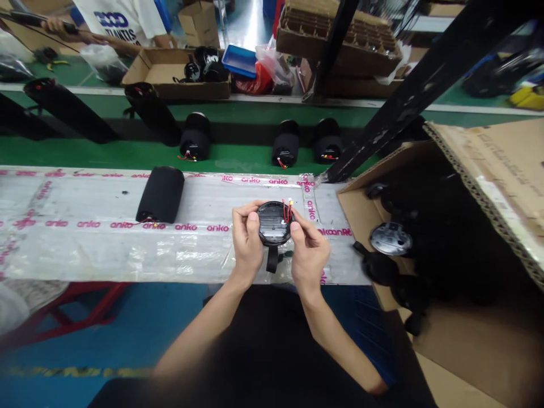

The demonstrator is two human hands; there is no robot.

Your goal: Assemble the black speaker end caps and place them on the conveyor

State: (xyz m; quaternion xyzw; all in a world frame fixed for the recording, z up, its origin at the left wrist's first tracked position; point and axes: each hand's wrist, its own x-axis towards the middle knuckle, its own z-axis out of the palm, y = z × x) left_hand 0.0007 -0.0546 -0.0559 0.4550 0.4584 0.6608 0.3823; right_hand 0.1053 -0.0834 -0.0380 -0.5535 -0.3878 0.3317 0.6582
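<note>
Evidently both hands were at work on one thing, a round black part (272, 226) held above the near bench (195, 258), a little right of the middle. The left hand (249, 241) pinched its left rim, thumb on top and fingers curled round the far side; the right hand (309, 252) pinched the right rim, its thumb beside the edge. Thin red wires (289, 212) with pale connectors rose from the part's right side, close to the right hand, and a short black strap (272, 259) hung from its near edge.

To the left, a black cylinder (160, 194) lay on the bench, which was covered in clear film and pink-lettered tape. Farther off, on the green surface (238, 147), stood three short black cylinders (285, 143) with wires showing, and taller dark tubes (153, 110) leaned at the left. An open cardboard box (357, 209) on the right held more black parts (391, 238). At the far left, another person in a white shirt (123, 20) was partly visible.
</note>
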